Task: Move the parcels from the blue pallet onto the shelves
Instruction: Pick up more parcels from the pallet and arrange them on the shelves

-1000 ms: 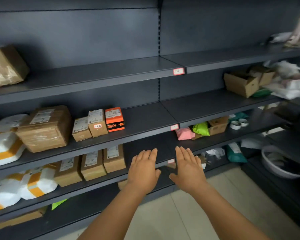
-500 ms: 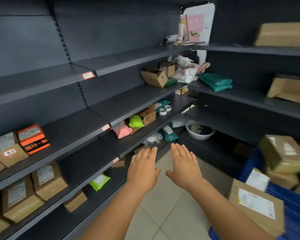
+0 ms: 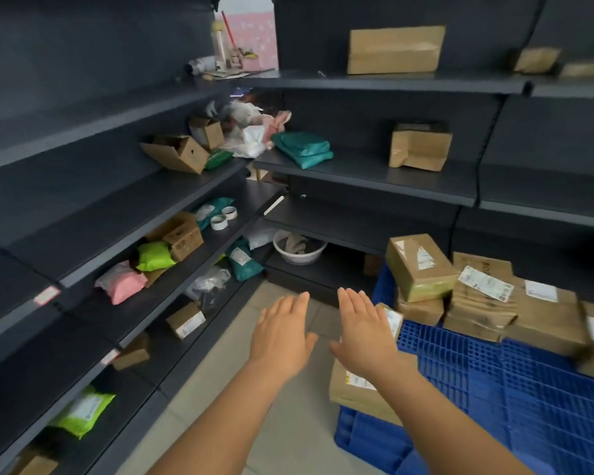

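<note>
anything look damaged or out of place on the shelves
Yes. The cardboard box on the back middle shelf is crushed at its lower front corner. On the left shelf an open box lies tipped on its side beside a loose heap of bags.

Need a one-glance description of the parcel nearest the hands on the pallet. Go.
Start at the blue pallet on the floor at lower right. At its near left corner, apart from the stack of boxes at the back, lies a flat brown cardboard parcel with a white label, partly under the right hand. It is the only one lying alone at the pallet's front edge.
</note>
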